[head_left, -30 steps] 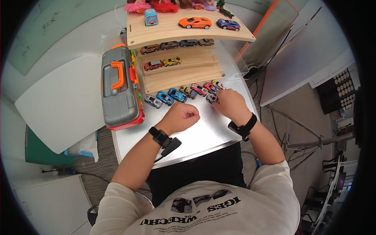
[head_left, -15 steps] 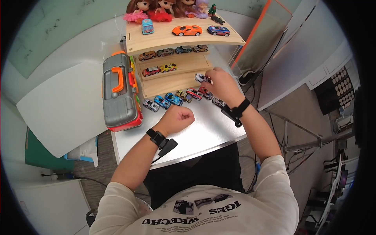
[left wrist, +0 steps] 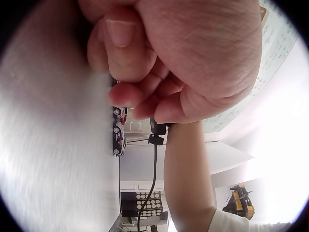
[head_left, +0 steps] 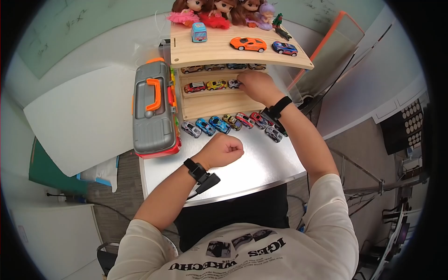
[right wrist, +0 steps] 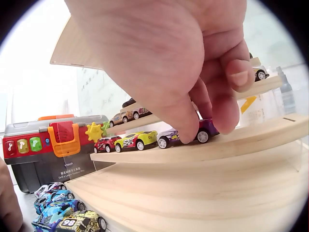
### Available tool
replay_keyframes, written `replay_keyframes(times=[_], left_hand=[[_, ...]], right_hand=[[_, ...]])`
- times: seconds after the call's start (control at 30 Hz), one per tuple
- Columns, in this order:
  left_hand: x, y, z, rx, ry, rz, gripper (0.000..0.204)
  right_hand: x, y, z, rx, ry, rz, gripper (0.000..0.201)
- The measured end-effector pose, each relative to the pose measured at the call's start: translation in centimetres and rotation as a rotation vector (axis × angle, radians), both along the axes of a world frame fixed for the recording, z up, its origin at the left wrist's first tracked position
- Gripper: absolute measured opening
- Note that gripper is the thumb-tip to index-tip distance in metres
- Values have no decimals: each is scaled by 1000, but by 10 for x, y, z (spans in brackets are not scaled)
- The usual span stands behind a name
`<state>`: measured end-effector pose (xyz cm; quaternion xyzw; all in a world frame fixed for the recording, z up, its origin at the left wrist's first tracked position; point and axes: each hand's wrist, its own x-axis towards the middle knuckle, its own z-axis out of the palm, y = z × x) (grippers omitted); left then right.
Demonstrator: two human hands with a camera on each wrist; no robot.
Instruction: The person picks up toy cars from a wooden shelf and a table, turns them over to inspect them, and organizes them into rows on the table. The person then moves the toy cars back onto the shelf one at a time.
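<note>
My right hand (head_left: 258, 87) pinches a white and purple toy car (right wrist: 167, 137) between thumb and fingers on the middle step of the wooden rack (head_left: 214, 107). The car's wheels are right at the board. Left of it on that step stand a yellow toy car (head_left: 216, 85) and a red toy car (head_left: 195, 87). Low over the front of the metal table (head_left: 261, 161), my left hand (head_left: 218, 150) has loosely curled fingers with nothing in them. Several toy cars (head_left: 219, 124) make a row between it and the rack; a grey-white car (head_left: 273, 134) sits at its right end.
A grey and red toolbox (head_left: 156, 116) with an orange handle flanks the rack on the left. The rack's top board (head_left: 214, 52) overhangs the steps, bearing dolls (head_left: 221, 14), an orange car (head_left: 248, 44), a blue car (head_left: 284, 48) and a light-blue van (head_left: 199, 32). More cars line the upper step.
My right hand has picked the white and purple car off the table row and carried it up to the middle step, beside the yellow one. The left hand stays much the same.
</note>
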<state>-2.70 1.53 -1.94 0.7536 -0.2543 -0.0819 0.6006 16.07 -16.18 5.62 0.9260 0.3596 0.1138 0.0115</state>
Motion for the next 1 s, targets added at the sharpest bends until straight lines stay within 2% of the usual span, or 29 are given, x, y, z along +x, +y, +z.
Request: replay_keyframes(times=[0.2,0.27,0.3,0.4,0.57,0.63,0.73,0.8,0.87,1.0], left_hand=[[0,-1,-1,13,-45,1,12],[-1,-1,-2,8,-34,-1,9],[-1,-1,-2,1,-30,-7,9],[-1,-1,-1,-2,-18,-8,9],[-1,-1,1,30,-14,1,8],[-1,0,1,48,-20,2,8],[0,-1,-6,48,5,-4,7],[0,-2,-5,24,31,-2,7],[-1,-2,-3,24,35,-8,7],[-1,-1,-3,-6,54,-17,8]], right_hand=[[-11,-5,11,76,0,0,20],[-29,-13,19,211,-27,-95,19],[-39,-19,24,205,-25,-102,19],[-73,-45,28,100,177,-282,18],[-137,-83,7,-66,241,-441,27],[-148,-95,-12,-28,245,-432,27],[-158,-100,-16,56,270,-435,26],[-155,-103,-20,86,291,-338,27],[-150,-102,-16,79,310,-326,28],[-122,-85,9,193,185,-241,26]])
